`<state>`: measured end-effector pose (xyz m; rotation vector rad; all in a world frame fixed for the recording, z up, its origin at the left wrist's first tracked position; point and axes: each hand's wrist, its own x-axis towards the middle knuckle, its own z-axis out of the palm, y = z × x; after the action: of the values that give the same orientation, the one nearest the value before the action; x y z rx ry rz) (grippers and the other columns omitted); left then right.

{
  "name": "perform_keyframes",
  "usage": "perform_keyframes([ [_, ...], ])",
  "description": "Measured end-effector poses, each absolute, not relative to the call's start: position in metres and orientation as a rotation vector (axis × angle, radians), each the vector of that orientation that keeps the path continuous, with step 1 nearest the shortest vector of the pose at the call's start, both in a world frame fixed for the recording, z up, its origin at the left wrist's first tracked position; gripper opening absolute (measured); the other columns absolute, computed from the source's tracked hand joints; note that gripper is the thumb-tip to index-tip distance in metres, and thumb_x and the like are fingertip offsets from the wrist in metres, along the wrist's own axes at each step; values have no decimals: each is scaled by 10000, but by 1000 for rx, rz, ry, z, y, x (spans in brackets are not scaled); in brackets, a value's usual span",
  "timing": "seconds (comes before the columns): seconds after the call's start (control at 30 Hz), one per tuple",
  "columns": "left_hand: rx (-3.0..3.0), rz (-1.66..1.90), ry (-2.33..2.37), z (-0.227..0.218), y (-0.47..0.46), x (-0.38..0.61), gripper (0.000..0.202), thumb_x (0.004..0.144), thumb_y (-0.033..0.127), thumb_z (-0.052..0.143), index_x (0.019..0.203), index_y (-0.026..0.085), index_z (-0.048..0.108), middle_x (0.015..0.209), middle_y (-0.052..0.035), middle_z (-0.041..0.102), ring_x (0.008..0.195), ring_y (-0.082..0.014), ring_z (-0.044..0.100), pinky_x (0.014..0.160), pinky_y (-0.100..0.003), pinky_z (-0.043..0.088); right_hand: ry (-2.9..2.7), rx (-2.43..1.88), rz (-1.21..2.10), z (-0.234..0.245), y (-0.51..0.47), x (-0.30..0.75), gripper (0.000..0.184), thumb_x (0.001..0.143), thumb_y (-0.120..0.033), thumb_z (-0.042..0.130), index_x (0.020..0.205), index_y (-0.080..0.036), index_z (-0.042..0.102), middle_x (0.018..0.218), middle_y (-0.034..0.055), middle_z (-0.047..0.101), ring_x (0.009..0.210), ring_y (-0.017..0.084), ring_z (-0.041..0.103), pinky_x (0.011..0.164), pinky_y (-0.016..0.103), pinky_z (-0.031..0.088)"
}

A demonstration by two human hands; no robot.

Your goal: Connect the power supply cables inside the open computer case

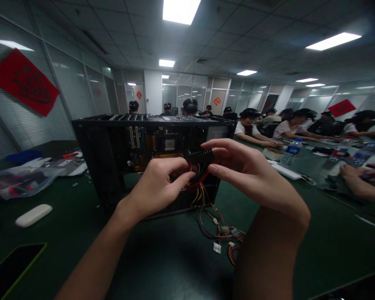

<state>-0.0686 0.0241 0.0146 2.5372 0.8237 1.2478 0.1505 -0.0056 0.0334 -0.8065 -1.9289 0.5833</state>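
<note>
An open black computer case [112, 137] stands on the green table, its motherboard [162, 143] facing me. In front of it my right hand [246, 171] pinches a black power connector [201, 156] between thumb and fingers. My left hand [158, 185] is closed on the bundle of red, yellow and black wires [197, 175] just below that connector. More of the same wires [223, 233], with small white plugs, trail down onto the table at the case's foot.
A white oblong object [33, 215] and a dark phone [12, 266] lie at the near left. A plastic bag of parts [18, 183] sits further left. Several other people work along the table at the right, with a water bottle [290, 152] near them.
</note>
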Motion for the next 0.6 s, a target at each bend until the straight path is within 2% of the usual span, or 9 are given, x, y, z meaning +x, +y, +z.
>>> perform_keyframes([
  [0.2,2551,1243,840,13,26,-65,147,926,203,658,788,151,653,721,36,659,634,-85,577,561,-197,382,-1812,-793,577,34,5,144,287,902,-313,691,1163,-194,684,937,64,737,860,199,706,696,297,588],
  [0.6,2635,1338,807,3,31,-57,158,949,147,619,792,143,639,774,7,659,700,-104,592,623,-224,388,-1734,-785,478,31,11,143,292,871,-319,737,1136,-199,705,898,52,733,802,188,702,635,285,585],
])
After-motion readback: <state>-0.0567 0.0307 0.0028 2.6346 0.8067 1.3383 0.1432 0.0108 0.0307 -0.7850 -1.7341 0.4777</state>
